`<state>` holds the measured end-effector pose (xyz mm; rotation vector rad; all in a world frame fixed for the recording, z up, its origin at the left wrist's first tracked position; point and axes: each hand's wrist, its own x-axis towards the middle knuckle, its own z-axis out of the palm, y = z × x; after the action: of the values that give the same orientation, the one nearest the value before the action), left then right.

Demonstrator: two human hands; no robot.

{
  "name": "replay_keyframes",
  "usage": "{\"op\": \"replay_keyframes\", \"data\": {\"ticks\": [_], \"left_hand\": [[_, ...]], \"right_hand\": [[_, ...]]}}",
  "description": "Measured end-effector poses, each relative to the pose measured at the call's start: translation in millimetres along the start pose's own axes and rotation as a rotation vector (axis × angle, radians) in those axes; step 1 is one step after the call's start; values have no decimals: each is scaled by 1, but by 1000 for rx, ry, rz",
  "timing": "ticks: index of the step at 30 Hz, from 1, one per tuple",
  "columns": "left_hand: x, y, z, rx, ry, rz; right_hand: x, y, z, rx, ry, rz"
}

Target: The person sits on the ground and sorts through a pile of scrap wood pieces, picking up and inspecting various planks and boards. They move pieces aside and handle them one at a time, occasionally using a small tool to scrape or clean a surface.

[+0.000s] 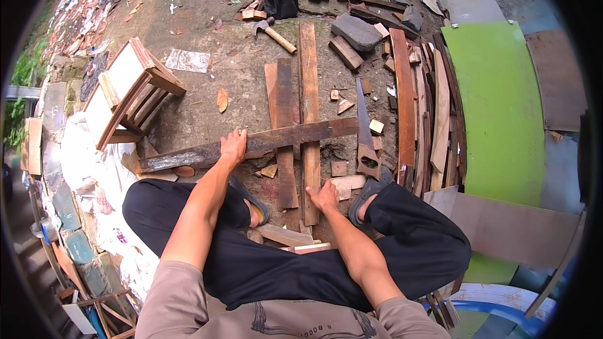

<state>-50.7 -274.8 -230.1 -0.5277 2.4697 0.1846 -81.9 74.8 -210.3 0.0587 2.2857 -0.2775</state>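
Left hand: the left hand (233,146) presses flat, fingers spread, on a long dark weathered plank (251,145), gripping nothing.
Right hand: the right hand (324,198) rests with fingers loosely open on the near end of a pale upright board (308,107); it does not close round it.
Plank: it lies crosswise over two boards, running from eight o'clock to two o'clock.
Saw: a handsaw (365,138) lies at three o'clock of the plank's right end, handle toward the person.
Hammer: a hammer (274,32) sits at twelve o'clock, on bare earth.
Surroundings: a wooden crate (134,91) at ten o'clock; a green panel (496,107) at three o'clock beside stacked offcuts.
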Motion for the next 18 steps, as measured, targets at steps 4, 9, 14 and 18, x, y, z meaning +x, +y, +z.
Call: {"op": "replay_keyframes", "data": {"ticks": [4,9,14,18], "left_hand": [[-1,19,-8,105,20,-8],[-9,48,-11,182,69,39],[-40,107,-30,-30,232,231],[-80,131,-32,-215,149,93]], "right_hand": [[11,18,-29,17,9,28],[36,55,-71,-254,474,-184],[73,82,-119,-416,286,-206],[109,90,-112,-574,25,-132]]}}
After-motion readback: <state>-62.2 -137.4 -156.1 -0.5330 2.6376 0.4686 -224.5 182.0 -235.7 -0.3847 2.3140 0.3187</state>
